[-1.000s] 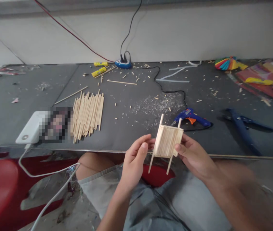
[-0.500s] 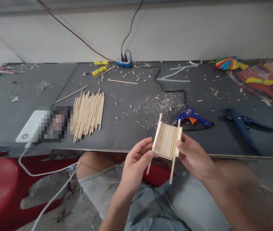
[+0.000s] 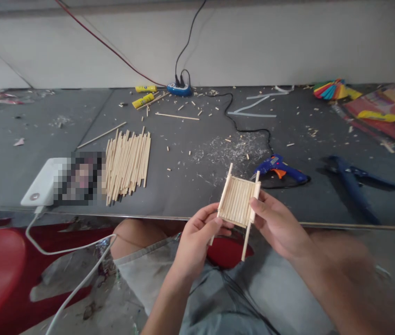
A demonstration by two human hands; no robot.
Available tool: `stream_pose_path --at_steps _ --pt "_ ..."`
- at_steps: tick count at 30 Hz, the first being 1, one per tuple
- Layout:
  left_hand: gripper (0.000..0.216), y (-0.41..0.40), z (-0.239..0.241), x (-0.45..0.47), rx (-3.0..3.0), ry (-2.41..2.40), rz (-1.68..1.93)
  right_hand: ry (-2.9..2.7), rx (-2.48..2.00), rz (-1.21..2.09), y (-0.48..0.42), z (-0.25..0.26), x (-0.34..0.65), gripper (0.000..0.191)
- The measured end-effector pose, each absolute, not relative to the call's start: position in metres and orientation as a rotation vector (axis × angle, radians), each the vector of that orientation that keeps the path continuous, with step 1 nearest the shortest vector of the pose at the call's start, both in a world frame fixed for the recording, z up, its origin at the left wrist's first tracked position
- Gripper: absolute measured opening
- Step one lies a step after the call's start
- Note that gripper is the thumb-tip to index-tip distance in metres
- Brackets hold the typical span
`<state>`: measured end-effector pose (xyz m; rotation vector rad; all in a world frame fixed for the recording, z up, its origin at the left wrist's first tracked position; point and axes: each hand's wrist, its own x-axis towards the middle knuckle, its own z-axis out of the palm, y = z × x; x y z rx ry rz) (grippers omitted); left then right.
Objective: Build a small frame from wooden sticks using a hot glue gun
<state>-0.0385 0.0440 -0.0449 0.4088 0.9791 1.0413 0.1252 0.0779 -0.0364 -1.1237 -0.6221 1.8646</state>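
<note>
Between my two hands is a small wooden-stick frame (image 3: 238,200), a panel of sticks laid side by side with longer sticks jutting out above and below. My left hand (image 3: 199,237) pinches its lower left corner, thumb in front and fingers partly behind. On the other side, my right hand (image 3: 279,223) grips the right edge with the thumb on top. The frame is held tilted over the table's front edge. Just beyond it lies a blue glue gun (image 3: 279,168) with an orange trigger. A bundle of loose wooden sticks (image 3: 128,163) rests to the left.
Blue cutters (image 3: 352,186) lie at the right. A white power bank (image 3: 42,184) with a cable sits at the left beside a blurred-out patch. Farther back are yellow tubes (image 3: 143,100), a blue power socket (image 3: 179,89), stick offcuts, and a colourful paper fan (image 3: 330,90).
Both hands have shifted the stick frame slightly left and a little up. My left fingers now reach farther under its lower edge.
</note>
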Motion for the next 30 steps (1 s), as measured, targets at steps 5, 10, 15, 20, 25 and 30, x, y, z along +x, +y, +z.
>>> stream_pose_path --at_steps 5,10,15,20,25,30 --pt "0.015 0.044 -0.05 -0.04 0.398 0.995 0.941 -0.648 -1.144 1.848 0.082 -0.043 0.124 0.032" --pt "0.018 0.054 -0.061 -0.047 0.373 1.048 0.978 -0.746 -1.214 1.804 0.082 -0.052 0.129 0.028" --pt "0.018 0.076 -0.067 -0.062 0.47 1.17 1.016 -0.799 -1.319 1.784 0.074 -0.063 0.145 0.025" --pt "0.022 0.094 -0.07 -0.066 0.662 1.255 0.904 -0.924 -1.429 1.82 0.061 -0.071 0.16 0.025" --pt "0.033 0.106 -0.066 -0.079 1.093 1.491 0.682 -1.034 -1.4 1.927 0.06 -0.06 0.175 0.024" --pt "0.047 0.136 -0.048 -0.109 1.647 1.879 0.18 -1.057 -1.42 1.818 0.075 -0.036 0.195 0.021"
